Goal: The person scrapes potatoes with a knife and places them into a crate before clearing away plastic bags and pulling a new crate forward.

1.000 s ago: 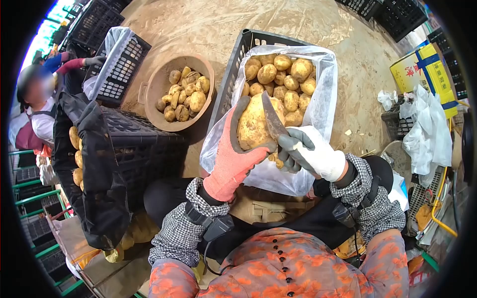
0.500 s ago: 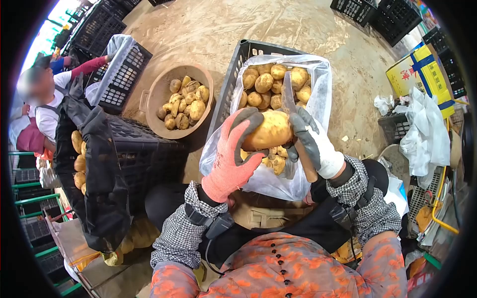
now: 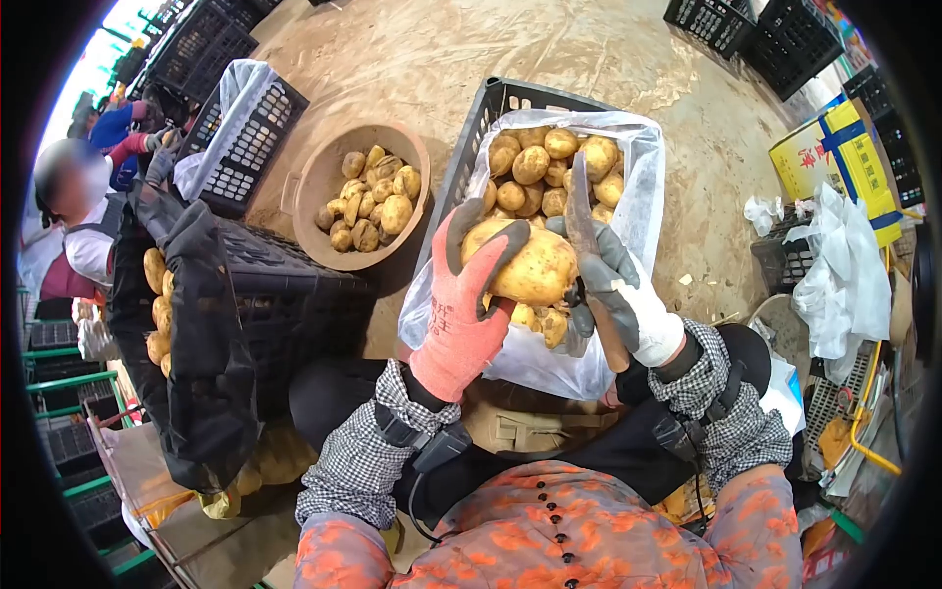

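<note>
My left hand point(image 3: 461, 314), in a pink glove with grey-coated fingers, is closed around a large yellow potato point(image 3: 535, 265). In my right hand point(image 3: 628, 299), gloved in white and grey, is a knife point(image 3: 579, 201). Its blade points away from me and its brown handle comes out below the palm. The fingers of the right hand are at the potato's right side. Both hands are over a black crate point(image 3: 461, 147) lined with a whitish plastic sheet point(image 3: 643, 167); several potatoes point(image 3: 530, 165) lie in it.
Left of the crate stands a brown tub point(image 3: 294, 196) of smaller potatoes. A black crate with dark cloth point(image 3: 201, 324) holds more potatoes. Another person point(image 3: 93, 216) is at the far left beside a lined crate point(image 3: 250, 147). Plastic bags point(image 3: 834, 265) and a yellow box point(image 3: 849, 162) are at right.
The potato has been turned in my left hand, whose fingers now lie across its top left. The knife stays in my right hand. The other person's arm has drawn back from the lined crate.
</note>
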Demonstrator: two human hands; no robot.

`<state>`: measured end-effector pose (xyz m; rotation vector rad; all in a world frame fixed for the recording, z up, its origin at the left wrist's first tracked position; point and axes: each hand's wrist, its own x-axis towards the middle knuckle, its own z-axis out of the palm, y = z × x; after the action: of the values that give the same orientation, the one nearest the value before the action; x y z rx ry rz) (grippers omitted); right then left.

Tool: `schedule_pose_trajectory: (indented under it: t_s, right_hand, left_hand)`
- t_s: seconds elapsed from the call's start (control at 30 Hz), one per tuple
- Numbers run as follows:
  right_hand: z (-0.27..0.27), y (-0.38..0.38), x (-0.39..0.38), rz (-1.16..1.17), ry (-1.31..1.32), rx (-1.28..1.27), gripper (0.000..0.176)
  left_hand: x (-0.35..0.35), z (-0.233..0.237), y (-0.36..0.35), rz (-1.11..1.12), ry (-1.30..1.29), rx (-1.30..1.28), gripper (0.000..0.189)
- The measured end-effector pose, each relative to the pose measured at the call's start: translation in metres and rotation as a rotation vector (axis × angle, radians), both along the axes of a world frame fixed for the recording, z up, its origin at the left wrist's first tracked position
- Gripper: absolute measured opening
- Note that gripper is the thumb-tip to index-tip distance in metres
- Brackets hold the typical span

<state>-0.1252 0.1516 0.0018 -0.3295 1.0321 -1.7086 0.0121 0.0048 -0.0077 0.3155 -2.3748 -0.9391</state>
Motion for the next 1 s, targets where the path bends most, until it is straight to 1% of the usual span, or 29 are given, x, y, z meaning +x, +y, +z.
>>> schedule_pose_trajectory:
  t_s: [0.03, 0.07, 0.1, 0.13, 0.17, 0.2, 0.27, 0.3, 0.33, 0.4, 0.43, 0.47, 0.53, 0.57, 0.63, 0.67, 0.73, 0.87, 0.97, 1.0]
  right_hand:
    - [-0.005, -0.001, -0.002, 0.036, 0.016, 0.021, 0.057]
    - [-0.009, 0.0, -0.003, 0.069, 0.033, 0.04, 0.058]
    - [-0.009, 0.0, -0.004, 0.07, 0.033, 0.04, 0.058]
    - [-0.009, 0.001, -0.004, 0.092, 0.081, 0.012, 0.061]
    - [-0.009, 0.0, -0.004, 0.115, 0.13, -0.019, 0.064]
    - [-0.008, -0.001, -0.003, 0.117, 0.132, -0.024, 0.064]
    - [-0.004, -0.004, 0.004, 0.024, 0.211, -0.095, 0.071]
    - [-0.001, -0.002, 0.005, 0.005, 0.131, -0.128, 0.074]
    - [-0.004, -0.001, 0.005, 0.007, 0.13, -0.129, 0.074]
    - [-0.012, 0.004, 0.002, 0.005, 0.441, -0.055, 0.073]
    - [-0.015, 0.004, 0.001, -0.02, 0.583, -0.055, 0.07]
    - [-0.02, 0.006, -0.002, -0.017, 0.583, -0.057, 0.07]
    - [-0.029, 0.013, -0.009, 0.097, 0.962, -0.027, 0.077]
    - [-0.03, 0.015, -0.01, 0.1, 0.96, -0.026, 0.077]
    - [-0.026, 0.016, -0.012, 0.185, 1.173, 0.047, 0.075]
    - [-0.022, 0.015, -0.012, 0.184, 1.172, 0.047, 0.075]
    - [-0.013, 0.009, -0.008, 0.151, 0.752, 0.063, 0.074]
    - [-0.012, 0.008, -0.008, 0.126, 0.762, 0.067, 0.073]
    - [-0.01, 0.008, -0.007, 0.101, 0.719, 0.056, 0.071]
    - [-0.004, 0.008, -0.008, 0.126, 0.715, 0.102, 0.068]
  left_hand:
    - [0.001, 0.002, 0.001, -0.025, -0.031, -0.032, 0.077]
    - [0.002, -0.006, 0.002, -0.023, -0.032, -0.03, 0.077]
    - [0.002, -0.022, 0.003, 0.004, 0.096, 0.11, 0.081]
    - [-0.001, -0.023, 0.006, 0.03, 0.225, 0.248, 0.085]
    - [-0.001, -0.02, 0.008, 0.056, 0.155, 0.428, 0.092]
    - [-0.002, -0.016, 0.008, 0.058, 0.158, 0.423, 0.092]
    - [-0.003, -0.012, 0.007, -0.022, 0.2, 0.946, 0.096]
    - [-0.003, -0.01, 0.005, -0.043, 0.172, 1.022, 0.096]
    - [-0.003, -0.008, 0.0, -0.041, 0.173, 1.02, 0.096]
    - [-0.003, -0.005, -0.006, -0.179, 0.112, 0.964, 0.097]
    - [-0.003, -0.005, -0.005, -0.221, 0.141, 1.037, 0.095]
    - [-0.002, -0.003, -0.005, -0.218, 0.143, 1.036, 0.095]
    - [-0.001, 0.005, -0.003, -0.344, 0.232, 1.29, 0.098]
    - [-0.001, 0.027, 0.003, -0.206, 0.175, 1.436, 0.099]
    - [-0.001, 0.015, 0.002, -0.167, 0.169, 1.395, 0.097]
    - [-0.001, 0.012, 0.001, -0.133, 0.164, 1.35, 0.095]
    - [0.0, 0.018, 0.001, -0.124, 0.15, 1.353, 0.092]
    - [0.001, 0.02, 0.001, -0.135, 0.175, 1.336, 0.088]
    - [0.001, 0.018, 0.0, -0.126, 0.129, 1.279, 0.092]
    - [0.001, 0.015, 0.0, -0.125, 0.13, 1.278, 0.092]
